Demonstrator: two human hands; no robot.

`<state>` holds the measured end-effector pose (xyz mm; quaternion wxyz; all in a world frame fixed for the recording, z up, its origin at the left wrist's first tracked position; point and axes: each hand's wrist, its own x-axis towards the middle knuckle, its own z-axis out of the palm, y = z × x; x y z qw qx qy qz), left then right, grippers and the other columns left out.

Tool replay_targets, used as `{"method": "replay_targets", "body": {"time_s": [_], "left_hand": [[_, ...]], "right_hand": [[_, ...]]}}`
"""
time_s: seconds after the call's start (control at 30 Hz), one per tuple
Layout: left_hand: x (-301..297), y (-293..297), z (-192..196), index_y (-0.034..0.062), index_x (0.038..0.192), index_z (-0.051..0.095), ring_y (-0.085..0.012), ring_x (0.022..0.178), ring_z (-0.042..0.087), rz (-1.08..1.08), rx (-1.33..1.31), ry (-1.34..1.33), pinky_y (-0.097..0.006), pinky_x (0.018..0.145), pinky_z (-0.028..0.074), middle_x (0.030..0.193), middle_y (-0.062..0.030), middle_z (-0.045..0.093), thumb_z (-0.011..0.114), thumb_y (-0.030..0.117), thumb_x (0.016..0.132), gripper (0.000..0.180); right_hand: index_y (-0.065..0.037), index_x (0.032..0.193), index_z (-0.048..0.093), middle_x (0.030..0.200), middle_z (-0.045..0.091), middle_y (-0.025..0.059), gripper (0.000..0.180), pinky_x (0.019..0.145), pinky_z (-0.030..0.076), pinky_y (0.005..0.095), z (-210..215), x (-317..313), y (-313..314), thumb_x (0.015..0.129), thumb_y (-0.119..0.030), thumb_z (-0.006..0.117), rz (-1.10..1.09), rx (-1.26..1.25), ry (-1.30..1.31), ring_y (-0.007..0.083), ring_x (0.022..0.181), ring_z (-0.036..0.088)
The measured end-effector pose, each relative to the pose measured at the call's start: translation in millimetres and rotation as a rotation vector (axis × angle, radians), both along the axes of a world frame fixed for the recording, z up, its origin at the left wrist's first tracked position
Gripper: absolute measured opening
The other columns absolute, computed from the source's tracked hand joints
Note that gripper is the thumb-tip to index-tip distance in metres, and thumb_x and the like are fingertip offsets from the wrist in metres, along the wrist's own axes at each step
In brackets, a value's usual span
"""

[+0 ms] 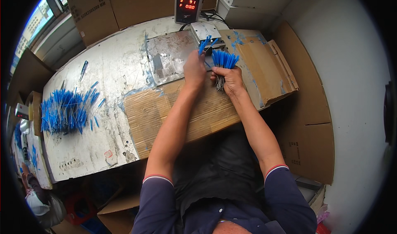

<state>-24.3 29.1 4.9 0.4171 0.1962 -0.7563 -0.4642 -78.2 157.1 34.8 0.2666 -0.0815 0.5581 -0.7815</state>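
My right hand is closed around a thick bundle of blue-tipped wire pieces, blue ends up and thin grey ends hanging below the fist. Close beside it, my left hand is closed on a few blue pieces that stick up past its fingers; the fingertips are partly blurred. Both hands are just in front of a small metal machine at the back of the table. A large heap of the same blue-tipped wire pieces lies on the left of the table.
A counter box with red lit digits stands at the back, cables beside it. Cardboard covers the table's front edge, and a cardboard box sits right. A pen lies near the heap. Another person is at far left.
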Motion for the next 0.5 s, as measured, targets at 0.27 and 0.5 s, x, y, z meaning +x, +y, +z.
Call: {"method": "replay_targets", "body": {"time_s": [0.27,0.5], "left_hand": [[-0.9,-3.5,-5.7,0.0043,0.105,0.061,-0.0346,0.080,0.069,0.181,-0.123,0.010,-0.042,0.070,0.052,0.092,-0.0159,0.071,0.057,0.011,0.100,0.009],[4.7,-9.9,-0.3,0.0060,0.109,0.058,-0.0323,0.075,0.072,0.224,0.107,0.029,-0.043,0.065,0.052,0.087,-0.0115,0.073,0.051,0.017,0.105,0.013]], "right_hand": [[0.007,0.092,0.064,0.077,0.066,0.0115,0.016,0.054,0.061,0.0324,-1.3,3.7,-5.7,0.080,0.008,0.073,-0.061,0.039,0.140,0.0201,0.061,0.067],[0.003,0.083,0.065,0.074,0.066,0.0093,0.010,0.050,0.060,0.0329,-6.2,-14.1,-17.1,0.074,0.007,0.069,-0.244,0.136,0.261,0.0184,0.057,0.066]]}}
